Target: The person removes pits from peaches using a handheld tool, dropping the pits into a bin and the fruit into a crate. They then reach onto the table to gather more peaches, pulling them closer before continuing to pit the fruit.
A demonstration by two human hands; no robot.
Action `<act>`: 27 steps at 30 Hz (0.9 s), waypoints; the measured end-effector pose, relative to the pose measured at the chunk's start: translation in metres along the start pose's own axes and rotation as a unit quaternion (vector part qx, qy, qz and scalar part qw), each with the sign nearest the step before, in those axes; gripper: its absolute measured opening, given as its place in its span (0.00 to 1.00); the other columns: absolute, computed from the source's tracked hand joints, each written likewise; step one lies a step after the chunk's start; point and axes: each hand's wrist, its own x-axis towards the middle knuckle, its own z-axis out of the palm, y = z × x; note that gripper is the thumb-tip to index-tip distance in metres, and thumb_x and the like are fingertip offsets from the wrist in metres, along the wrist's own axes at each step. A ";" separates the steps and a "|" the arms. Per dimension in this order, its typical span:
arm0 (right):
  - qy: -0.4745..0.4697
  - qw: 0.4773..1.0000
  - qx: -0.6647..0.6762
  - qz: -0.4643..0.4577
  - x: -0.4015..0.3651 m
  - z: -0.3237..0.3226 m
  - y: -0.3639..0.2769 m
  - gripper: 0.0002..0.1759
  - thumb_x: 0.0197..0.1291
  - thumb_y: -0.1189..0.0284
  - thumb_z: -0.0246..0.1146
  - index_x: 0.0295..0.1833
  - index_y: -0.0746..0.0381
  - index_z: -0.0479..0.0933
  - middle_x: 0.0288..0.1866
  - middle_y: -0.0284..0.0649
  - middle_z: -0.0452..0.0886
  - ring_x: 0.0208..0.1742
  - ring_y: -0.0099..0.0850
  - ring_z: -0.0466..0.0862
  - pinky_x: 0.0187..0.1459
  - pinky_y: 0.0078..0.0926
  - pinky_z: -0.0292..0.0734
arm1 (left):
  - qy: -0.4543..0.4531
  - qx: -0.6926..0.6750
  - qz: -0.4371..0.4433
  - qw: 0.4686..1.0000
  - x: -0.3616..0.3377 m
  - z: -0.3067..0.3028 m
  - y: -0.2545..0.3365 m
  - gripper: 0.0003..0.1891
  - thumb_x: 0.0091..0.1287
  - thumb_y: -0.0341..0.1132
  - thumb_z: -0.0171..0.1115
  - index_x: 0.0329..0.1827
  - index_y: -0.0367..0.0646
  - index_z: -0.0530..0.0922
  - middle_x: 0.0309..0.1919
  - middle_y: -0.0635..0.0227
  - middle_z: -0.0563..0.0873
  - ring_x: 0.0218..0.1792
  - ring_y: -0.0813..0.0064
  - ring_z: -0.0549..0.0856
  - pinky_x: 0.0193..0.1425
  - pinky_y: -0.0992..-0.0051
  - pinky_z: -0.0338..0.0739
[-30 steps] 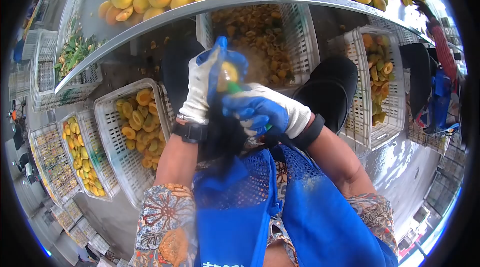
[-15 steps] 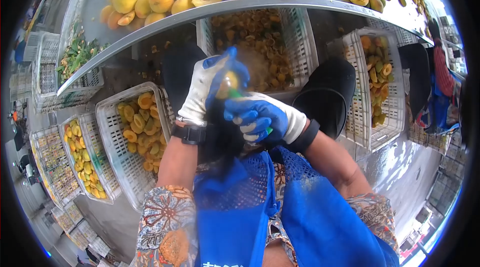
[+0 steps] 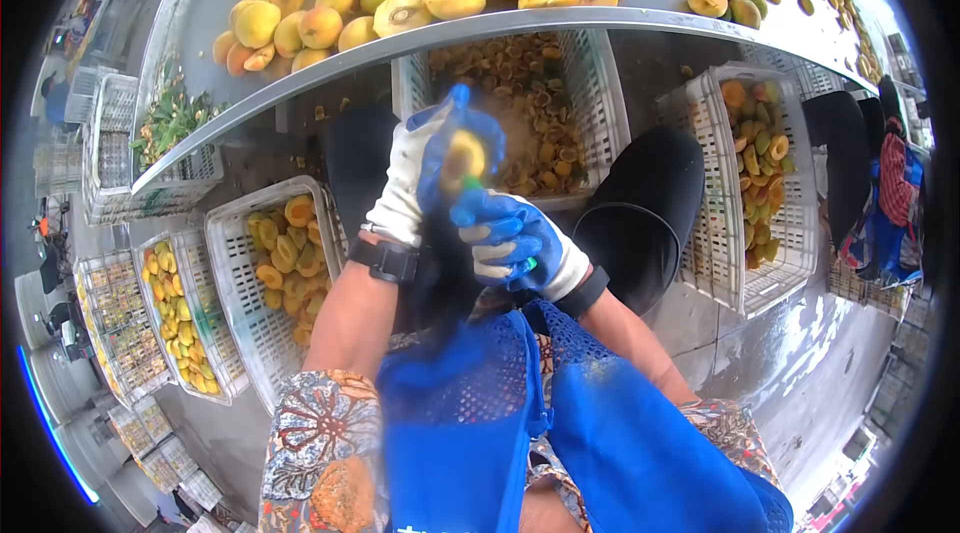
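My left hand (image 3: 418, 151), in a white glove with blue coating, is closed around a yellow peach half (image 3: 464, 155), its cut face partly showing and smeared by motion. In my right hand (image 3: 518, 241), gloved alike, is a green-handled tool (image 3: 472, 187). Its front end meets the peach half; I cannot make out the blade. Both hands are in front of my blue apron (image 3: 460, 463), above my lap. Straight below and beyond them stands a crate (image 3: 606, 98) of brown-orange peach scraps.
A metal table (image 3: 330, 58) with whole and halved peaches (image 3: 400, 15) spans the far side. Crates of peach halves stand at left (image 3: 222, 263) and right (image 3: 722, 223). Leafy scraps (image 3: 170, 123) fill a crate at far left. Another person's red sleeve (image 3: 893, 173) shows at right.
The view has tilted slightly, so the table edge sits lower. In my left hand the peach half's cut face shows more now. My right hand still grips the green-handled tool against it.
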 end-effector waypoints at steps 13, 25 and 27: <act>0.435 0.195 -0.871 -0.116 0.000 -0.042 -0.083 0.17 0.66 0.64 0.58 0.51 0.65 0.71 0.33 0.58 0.83 0.39 0.56 0.84 0.40 0.56 0.77 | 0.157 0.005 0.165 0.974 -0.034 -0.040 0.039 0.28 0.78 0.53 0.50 0.46 0.31 0.82 0.35 0.56 0.89 0.35 0.64 0.89 0.44 0.68 0.86; 0.417 0.159 -0.894 -0.040 0.002 -0.005 -0.059 0.22 0.67 0.62 0.54 0.58 0.68 0.74 0.41 0.56 0.86 0.43 0.51 0.86 0.46 0.48 0.80 | 0.434 0.757 0.196 0.448 -0.124 -0.211 0.082 0.16 0.66 0.39 0.68 0.50 0.38 0.83 0.45 0.55 0.87 0.44 0.52 0.86 0.51 0.58 0.79; 0.426 0.151 -0.892 0.036 -0.002 -0.013 -0.057 0.19 0.67 0.62 0.55 0.53 0.67 0.77 0.40 0.55 0.86 0.41 0.53 0.86 0.45 0.49 0.80 | 0.445 0.623 0.154 0.624 -0.098 -0.211 0.118 0.21 0.67 0.44 0.67 0.58 0.42 0.82 0.51 0.55 0.86 0.52 0.54 0.85 0.58 0.61 0.78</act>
